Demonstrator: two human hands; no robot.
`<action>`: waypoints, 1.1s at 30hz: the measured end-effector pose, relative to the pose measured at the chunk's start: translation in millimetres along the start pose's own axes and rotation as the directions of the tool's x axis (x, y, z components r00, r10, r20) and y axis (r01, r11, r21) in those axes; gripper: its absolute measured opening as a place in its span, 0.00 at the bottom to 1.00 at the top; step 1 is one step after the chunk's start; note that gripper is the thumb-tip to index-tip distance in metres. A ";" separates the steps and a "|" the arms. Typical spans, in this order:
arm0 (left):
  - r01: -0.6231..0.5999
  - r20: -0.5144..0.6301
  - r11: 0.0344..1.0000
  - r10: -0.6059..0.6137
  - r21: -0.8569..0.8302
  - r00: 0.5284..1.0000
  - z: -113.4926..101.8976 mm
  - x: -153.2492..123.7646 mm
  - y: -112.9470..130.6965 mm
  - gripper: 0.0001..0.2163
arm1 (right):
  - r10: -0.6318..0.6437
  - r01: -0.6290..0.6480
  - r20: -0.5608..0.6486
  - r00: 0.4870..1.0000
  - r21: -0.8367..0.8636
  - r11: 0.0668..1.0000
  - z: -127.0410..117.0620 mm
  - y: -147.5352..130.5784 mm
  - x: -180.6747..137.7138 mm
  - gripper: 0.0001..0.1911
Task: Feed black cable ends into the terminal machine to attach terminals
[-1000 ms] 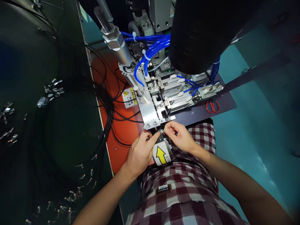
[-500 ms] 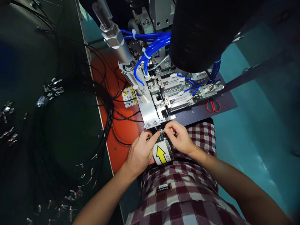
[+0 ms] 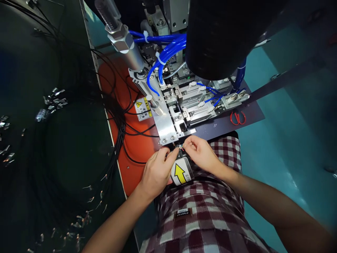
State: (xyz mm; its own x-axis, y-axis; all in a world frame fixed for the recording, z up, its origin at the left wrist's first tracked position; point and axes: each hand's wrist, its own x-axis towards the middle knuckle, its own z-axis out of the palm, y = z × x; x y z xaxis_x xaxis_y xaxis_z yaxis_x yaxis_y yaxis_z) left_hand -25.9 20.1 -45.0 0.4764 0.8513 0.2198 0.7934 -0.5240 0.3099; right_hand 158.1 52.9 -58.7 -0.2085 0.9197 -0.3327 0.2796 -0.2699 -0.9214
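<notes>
At the front edge of the machine, my left hand pinches the end of a black cable that runs in from the left. Thin coloured wires fan out of this end, with red and green among them. My right hand has thumb and forefinger closed on the wires' tips from the other side. Just below the fingers is a plate with a yellow arrow. Fingers partly cover the wires, so their exact arrangement cannot be made out.
Bundled black cables cross the orange surface to a dark table with several bare-ended cables. Red-handled scissors lie on the grey plate at the right. Blue air hoses and a wide black tube hang over the machine.
The whole view has shifted slightly, so things sit a little further left and up. Both hands keep their pinch on the cable end and wires, with hardly any movement.
</notes>
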 end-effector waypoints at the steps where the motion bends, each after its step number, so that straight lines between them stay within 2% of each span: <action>1: 0.003 0.002 1.000 -0.003 0.001 1.000 0.0 0.0 -0.2 0.17 | -0.001 0.001 -0.009 1.000 -0.020 1.000 -0.3 -0.1 0.1 0.06; 3: 0.007 0.000 1.000 -0.007 -0.017 1.000 -0.1 0.2 -0.9 0.17 | 0.030 -0.030 0.015 0.999 0.012 0.999 -0.6 0.3 0.8 0.06; 6: 0.009 -0.010 0.997 -0.010 -0.070 1.000 -1.0 1.0 -1.7 0.15 | 0.100 -0.116 0.099 0.990 0.172 0.978 -0.5 1.8 3.1 0.07; 9: 0.006 -0.012 0.997 -0.007 -0.072 1.000 -2.2 1.9 -1.2 0.13 | 0.112 -0.141 0.130 0.985 0.242 0.960 -1.7 2.2 4.4 0.08; 12: 0.011 -0.002 0.999 -0.011 -0.054 1.000 -2.4 2.0 -0.2 0.14 | 0.078 -0.097 0.117 0.990 0.167 0.981 -4.9 0.6 2.4 0.08; 17: 0.022 0.000 0.998 -0.022 -0.056 1.000 -1.1 2.0 0.2 0.14 | -0.095 0.087 -0.059 0.994 -0.126 0.988 -5.0 -4.8 -3.2 0.06; 23: 0.030 0.011 0.997 -0.030 -0.064 0.999 -0.7 1.3 0.5 0.15 | -0.244 0.212 -0.090 0.966 -0.270 0.939 2.0 -6.9 -4.0 0.06; 28: 0.038 0.028 0.997 -0.036 -0.064 0.999 0.1 -0.1 0.2 0.16 | -0.293 0.260 -0.070 0.954 -0.299 0.918 0.2 -6.2 -5.1 0.05; 33: 0.041 0.031 0.997 -0.039 -0.062 0.999 -1.1 0.9 0.7 0.16 | -0.233 0.208 -0.078 0.969 -0.245 0.947 1.4 -1.9 -2.7 0.06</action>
State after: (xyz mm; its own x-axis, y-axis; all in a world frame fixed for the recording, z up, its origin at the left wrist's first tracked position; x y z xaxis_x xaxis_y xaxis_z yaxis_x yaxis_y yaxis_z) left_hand -25.4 20.5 -43.5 0.4569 0.8714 0.1786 0.7869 -0.4896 0.3756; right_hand 156.8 50.6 -56.4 -0.1943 0.9766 -0.0918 0.4507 0.0058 -0.8926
